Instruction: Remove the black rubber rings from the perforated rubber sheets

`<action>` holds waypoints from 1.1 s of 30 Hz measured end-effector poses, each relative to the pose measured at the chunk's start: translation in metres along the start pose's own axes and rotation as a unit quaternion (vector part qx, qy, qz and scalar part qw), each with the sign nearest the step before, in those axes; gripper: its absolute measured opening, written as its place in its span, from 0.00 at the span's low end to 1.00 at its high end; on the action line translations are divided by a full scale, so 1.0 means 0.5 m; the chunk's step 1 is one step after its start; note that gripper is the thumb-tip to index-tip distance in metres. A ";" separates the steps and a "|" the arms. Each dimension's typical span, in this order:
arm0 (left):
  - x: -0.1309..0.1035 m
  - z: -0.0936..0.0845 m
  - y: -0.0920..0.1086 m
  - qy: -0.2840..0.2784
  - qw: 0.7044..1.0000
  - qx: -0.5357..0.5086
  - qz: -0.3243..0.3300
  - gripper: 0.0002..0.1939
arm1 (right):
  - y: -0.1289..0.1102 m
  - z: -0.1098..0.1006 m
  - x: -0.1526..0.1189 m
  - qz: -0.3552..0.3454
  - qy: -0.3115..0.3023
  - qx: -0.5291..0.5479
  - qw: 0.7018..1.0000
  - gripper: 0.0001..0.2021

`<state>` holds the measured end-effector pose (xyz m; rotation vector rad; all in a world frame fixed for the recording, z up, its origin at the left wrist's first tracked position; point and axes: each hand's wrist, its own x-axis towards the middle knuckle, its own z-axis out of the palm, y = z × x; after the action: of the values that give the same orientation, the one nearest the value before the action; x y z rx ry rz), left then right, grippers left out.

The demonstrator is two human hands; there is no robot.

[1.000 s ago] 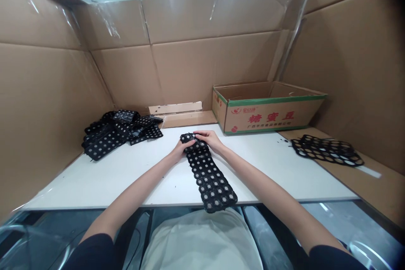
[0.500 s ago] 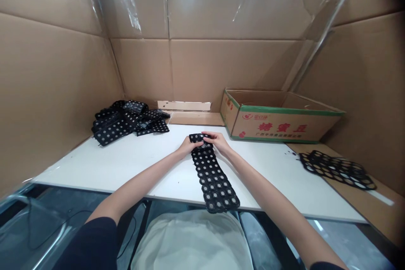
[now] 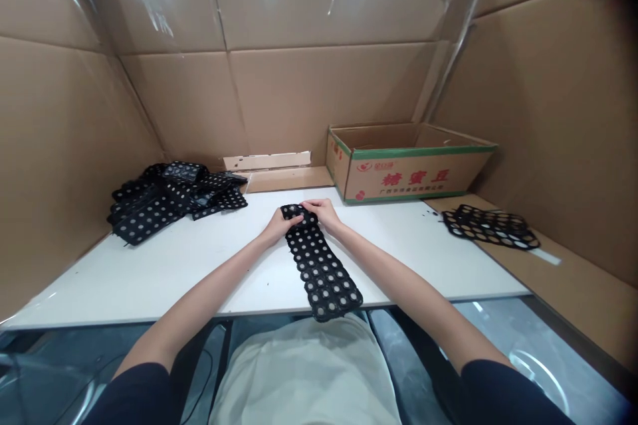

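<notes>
A long black strip with rows of pale round dots and scalloped edges (image 3: 323, 272) lies over the white tabletop, its near end reaching the table's front edge. My left hand (image 3: 279, 226) pinches the strip's far end from the left side, thumb on top. On the other side, my right hand (image 3: 323, 212) grips the same far end, fingers over its top edge. That end looks folded over between the hands. Fingers under the strip are hidden.
A heap of similar black dotted strips (image 3: 174, 196) lies at the back left. An open cardboard box with green edges (image 3: 403, 176) stands at the back right. Black net-like pieces with round holes (image 3: 491, 227) rest on cardboard at the right. Tall cardboard walls (image 3: 319, 86) enclose the table (image 3: 199, 272).
The head view has turned toward the right and tipped down, so the surroundings sit further left. Both hands keep hold of the strip's far end; the right hand's fingers have shifted slightly along its edge.
</notes>
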<state>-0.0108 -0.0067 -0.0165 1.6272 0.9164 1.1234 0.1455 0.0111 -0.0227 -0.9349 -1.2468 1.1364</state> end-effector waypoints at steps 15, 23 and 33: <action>0.004 0.000 -0.011 0.008 0.995 -0.052 -0.084 0.24 | -0.019 -0.032 0.009 0.029 -0.088 -0.043 0.995 0.18; -0.001 0.004 -0.004 -0.004 1.000 0.025 0.003 0.21 | -0.020 -0.023 0.003 0.013 -0.066 -0.032 0.997 0.15; -0.006 0.005 0.026 0.032 0.961 0.264 0.071 0.13 | -0.018 0.015 -0.011 0.055 0.012 0.041 0.998 0.20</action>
<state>-0.0083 -0.0139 -0.0053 2.1240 1.2305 1.0892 0.1395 0.0032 -0.0142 -0.9622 -1.1318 1.2503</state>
